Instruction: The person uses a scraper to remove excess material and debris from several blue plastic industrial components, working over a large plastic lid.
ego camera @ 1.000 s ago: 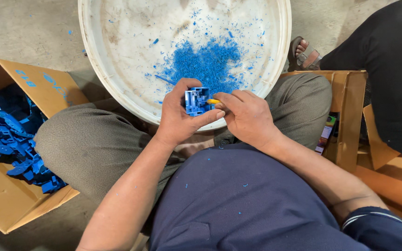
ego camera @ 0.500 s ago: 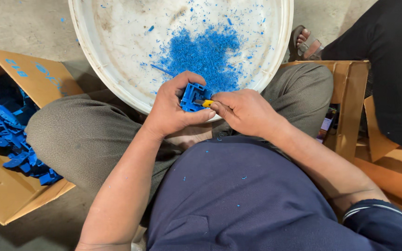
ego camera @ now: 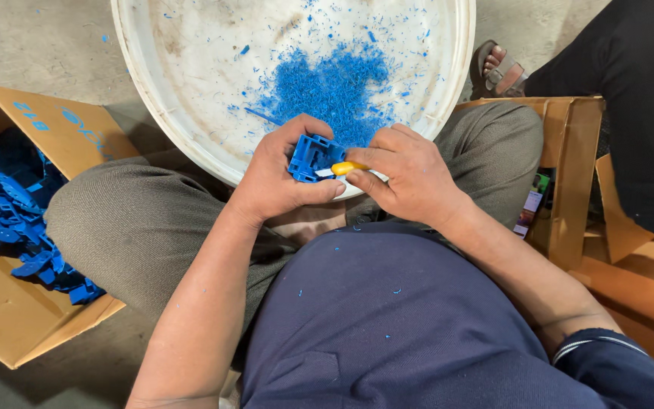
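Observation:
My left hand (ego camera: 281, 178) grips a small blue plastic frame-shaped part (ego camera: 313, 157) over the near rim of a big white basin (ego camera: 191, 144). My right hand (ego camera: 410, 178) holds a small yellow-handled blade tool (ego camera: 347, 167) whose tip rests against the part's right edge. A heap of blue plastic shavings (ego camera: 331, 87) lies inside the basin just beyond the hands. Both hands sit close together above my lap, between my bent knees.
An open cardboard box (ego camera: 17, 227) at the left holds several blue plastic parts (ego camera: 9, 220). Another cardboard box (ego camera: 569, 174) stands at the right by my knee. A second person's sandalled foot (ego camera: 497, 68) and dark clothing (ego camera: 637, 98) are at the upper right. Bare concrete floor surrounds everything.
The view has shifted slightly, so the basin sits higher in frame. My left hand has turned the blue part a little, and the yellow tool stays pressed to its edge.

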